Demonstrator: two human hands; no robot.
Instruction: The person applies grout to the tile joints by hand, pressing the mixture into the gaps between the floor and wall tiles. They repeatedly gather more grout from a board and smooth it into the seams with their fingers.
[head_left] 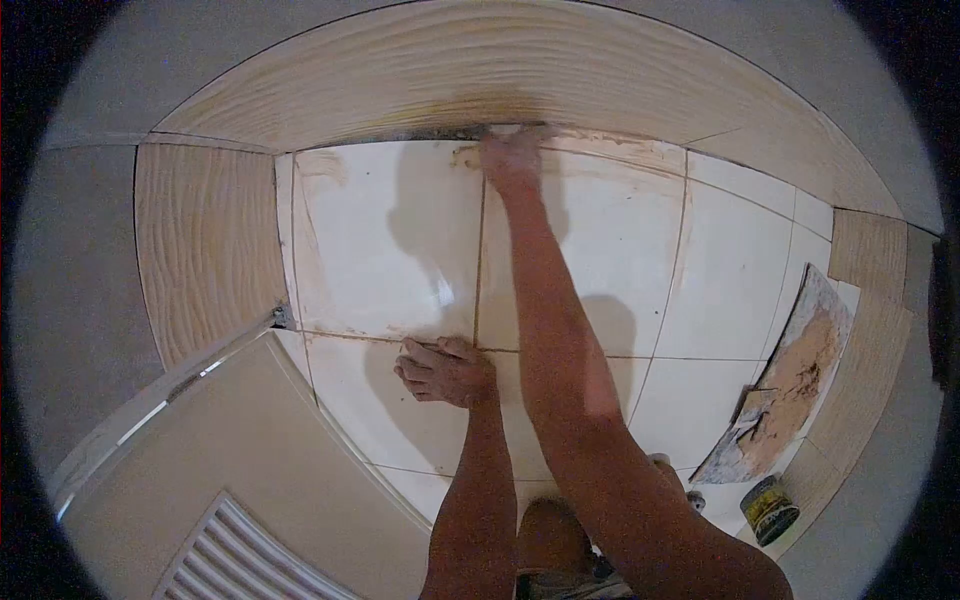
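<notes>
My right hand (513, 162) reaches to the far edge of the white floor tiles (400, 230), where they meet the wood-patterned wall tile (440, 75). Its fingers look closed around something small and pale at the joint, blurred and mostly hidden. Left of this hand the joint is a dark gap (420, 133); to its right, reddish-brown filler (620, 150) lies along the edge. My left hand (445, 372) rests on the floor tiles near a brown grout line, fingers apart, holding nothing.
On the right lies a torn cardboard-like sheet (785, 385) with reddish-brown powder or paste on it. A small yellow and dark tin (769, 510) stands below it. At lower left is a beige door (250, 430) with a slatted vent (240, 555). Brown smears mark several tiles.
</notes>
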